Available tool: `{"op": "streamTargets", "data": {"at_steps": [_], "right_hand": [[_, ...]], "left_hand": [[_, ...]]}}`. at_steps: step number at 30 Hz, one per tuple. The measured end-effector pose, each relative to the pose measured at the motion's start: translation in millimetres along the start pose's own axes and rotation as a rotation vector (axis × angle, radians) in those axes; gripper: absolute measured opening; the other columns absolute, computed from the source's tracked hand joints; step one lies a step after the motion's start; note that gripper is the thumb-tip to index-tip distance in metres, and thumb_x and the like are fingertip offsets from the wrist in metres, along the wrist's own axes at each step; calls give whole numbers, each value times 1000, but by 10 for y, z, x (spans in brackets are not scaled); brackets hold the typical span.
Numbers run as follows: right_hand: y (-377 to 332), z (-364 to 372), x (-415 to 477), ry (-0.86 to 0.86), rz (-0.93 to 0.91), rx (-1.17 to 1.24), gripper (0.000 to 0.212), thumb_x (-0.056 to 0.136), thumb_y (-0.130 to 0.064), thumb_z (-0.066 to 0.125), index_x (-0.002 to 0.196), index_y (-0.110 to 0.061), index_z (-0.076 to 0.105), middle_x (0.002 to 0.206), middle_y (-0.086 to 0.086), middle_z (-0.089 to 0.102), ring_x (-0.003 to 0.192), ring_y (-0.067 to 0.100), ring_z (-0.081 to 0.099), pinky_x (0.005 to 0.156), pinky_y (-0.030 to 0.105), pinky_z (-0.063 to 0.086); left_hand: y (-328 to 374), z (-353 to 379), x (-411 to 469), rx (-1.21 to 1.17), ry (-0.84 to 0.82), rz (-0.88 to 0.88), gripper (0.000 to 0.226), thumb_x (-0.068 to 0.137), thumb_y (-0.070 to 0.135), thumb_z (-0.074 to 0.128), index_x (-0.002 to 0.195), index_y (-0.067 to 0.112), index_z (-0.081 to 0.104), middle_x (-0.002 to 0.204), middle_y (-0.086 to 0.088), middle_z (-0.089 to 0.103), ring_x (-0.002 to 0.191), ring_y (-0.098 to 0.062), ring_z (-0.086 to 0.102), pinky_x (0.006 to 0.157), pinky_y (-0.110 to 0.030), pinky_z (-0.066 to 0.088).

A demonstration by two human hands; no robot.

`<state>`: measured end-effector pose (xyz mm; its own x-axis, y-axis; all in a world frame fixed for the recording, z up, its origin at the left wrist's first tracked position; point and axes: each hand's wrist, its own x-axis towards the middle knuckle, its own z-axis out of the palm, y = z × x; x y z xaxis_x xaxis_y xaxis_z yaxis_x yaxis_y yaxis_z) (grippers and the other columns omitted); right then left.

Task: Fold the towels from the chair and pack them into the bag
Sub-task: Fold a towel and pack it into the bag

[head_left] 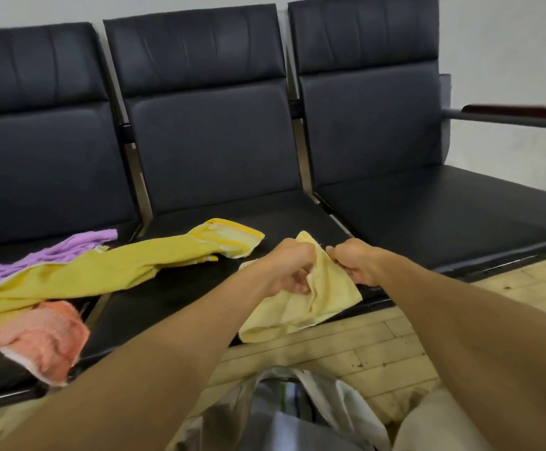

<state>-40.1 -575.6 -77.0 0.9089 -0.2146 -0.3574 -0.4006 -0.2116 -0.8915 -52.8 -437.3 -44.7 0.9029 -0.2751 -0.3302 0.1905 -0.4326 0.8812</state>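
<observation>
A small pale yellow towel (301,307) hangs over the front edge of the middle black seat (180,297). My left hand (289,270) grips its upper left part, and my right hand (358,265) pinches its upper right edge. A long bright yellow towel (118,271) lies stretched across the left and middle seats. Under it lie a purple towel (37,258) and an orange towel (47,340), unfolded. A light grey bag (284,415) stands open on the floor just below my arms.
Three joined black chairs (379,125) stand against a white wall. The right seat (444,216) holds nothing. A dark armrest (519,113) juts out at the far right. Pale wooden floor (346,346) runs in front of the seats.
</observation>
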Motion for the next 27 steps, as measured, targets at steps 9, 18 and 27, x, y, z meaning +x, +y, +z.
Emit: {"op": "streamTargets", "data": {"at_steps": [9, 18, 27], "right_hand": [[-99, 230, -77, 33, -150, -697, 50, 91, -53, 55, 118, -12, 52, 117, 8, 59, 105, 24, 58, 90, 35, 49], [-358, 684, -307, -20, -639, -668, 35, 104, -31, 39, 132, -13, 47, 127, 8, 56, 117, 27, 52, 93, 35, 40], [-532, 574, -928, -580, -593, -291, 32, 97, -31, 52, 127, -21, 57, 117, 1, 68, 106, 19, 67, 84, 32, 56]], "left_hand": [[-470, -691, -67, 88, 319, 37, 27, 93, 24, 59, 116, 11, 65, 122, -4, 59, 104, -19, 54, 83, -30, 44], [-743, -1074, -219, 217, 399, -62, 31, 96, 22, 45, 122, 14, 60, 133, -6, 53, 122, -28, 46, 106, -41, 38], [-744, -1340, -888, 5, 149, 288, 120, 71, -5, 77, 153, 32, -3, 155, 3, 25, 139, -22, 29, 106, -37, 34]]}}
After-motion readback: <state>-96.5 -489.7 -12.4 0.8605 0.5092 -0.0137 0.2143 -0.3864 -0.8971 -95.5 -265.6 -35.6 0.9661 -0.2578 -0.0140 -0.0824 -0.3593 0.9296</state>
